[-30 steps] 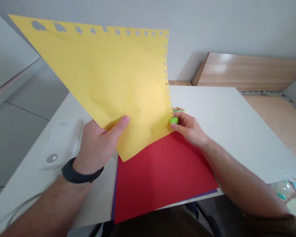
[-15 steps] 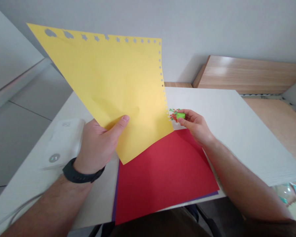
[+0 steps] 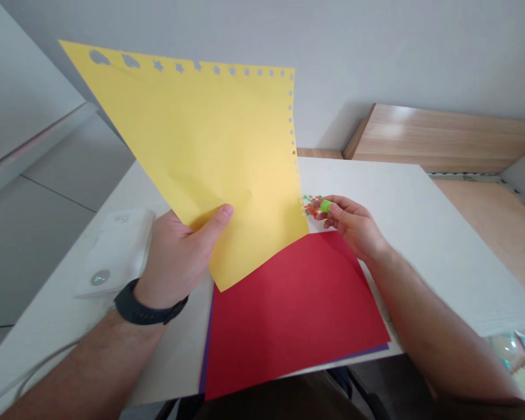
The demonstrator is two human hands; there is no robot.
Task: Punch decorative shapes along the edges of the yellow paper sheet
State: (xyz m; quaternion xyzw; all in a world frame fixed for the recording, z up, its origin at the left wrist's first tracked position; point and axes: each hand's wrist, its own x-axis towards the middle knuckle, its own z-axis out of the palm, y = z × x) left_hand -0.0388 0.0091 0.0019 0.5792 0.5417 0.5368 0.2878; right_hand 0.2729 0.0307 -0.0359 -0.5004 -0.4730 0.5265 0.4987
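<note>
Left hand (image 3: pixel 175 259) and right hand (image 3: pixel 352 230): bare. Band (image 3: pixel 144 310): dark, plain, fitted around the left wrist. Right of band: dark brown cloth (image 3: pixel 297 396); farther right, dark short sleeve (image 3: pixel 485 408).

Appears to be a room in a home, perhaps a bedroom, judging by the wood-grain panel (image 3: pixel 446 137) slanting like a headboard at the far right, beside a flat tan surface (image 3: pixel 494 221) resembling a bed base. Furnished with a plain white table (image 3: pixel 411 245) before a smooth grey wall (image 3: pixel 254 29), and in use for paper craft, with a yellow sheet (image 3: pixel 227 146) punched with stars above a red sheet (image 3: pixel 289 315).
</note>
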